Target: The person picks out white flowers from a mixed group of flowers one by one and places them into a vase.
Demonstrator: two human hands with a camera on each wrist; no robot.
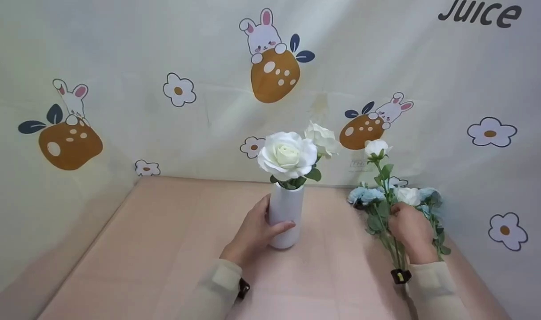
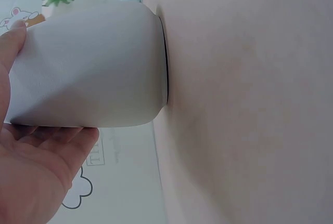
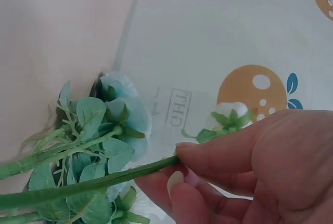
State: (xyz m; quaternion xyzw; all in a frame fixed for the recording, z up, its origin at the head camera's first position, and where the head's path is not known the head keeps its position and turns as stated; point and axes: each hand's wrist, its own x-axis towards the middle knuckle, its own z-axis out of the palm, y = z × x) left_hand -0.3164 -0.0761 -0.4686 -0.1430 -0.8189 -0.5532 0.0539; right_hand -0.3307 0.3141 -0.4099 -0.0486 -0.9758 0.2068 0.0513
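My left hand (image 1: pixel 251 231) grips a white vase (image 1: pixel 286 211) around its side, with the thumb across the front. The vase stands upright on the table, its base on the surface in the left wrist view. Two white artificial roses (image 1: pixel 288 154) rise from its mouth, one behind the other. On the right, my right hand (image 1: pixel 413 231) pinches the green stem (image 3: pixel 99 182) of another white rose (image 1: pixel 377 149) between thumb and fingers. That rose points upward, seen from behind its bloom. Leaves and other stems partly cover the lower stem.
Blue artificial flowers (image 1: pixel 366 194) and a white one (image 1: pixel 407 196) lie around the right hand, leaves and stems toward me. A pale pink cloth covers the table (image 1: pixel 163 249). Behind it hangs a patterned curtain (image 1: pixel 208 129) with rabbits and flowers.
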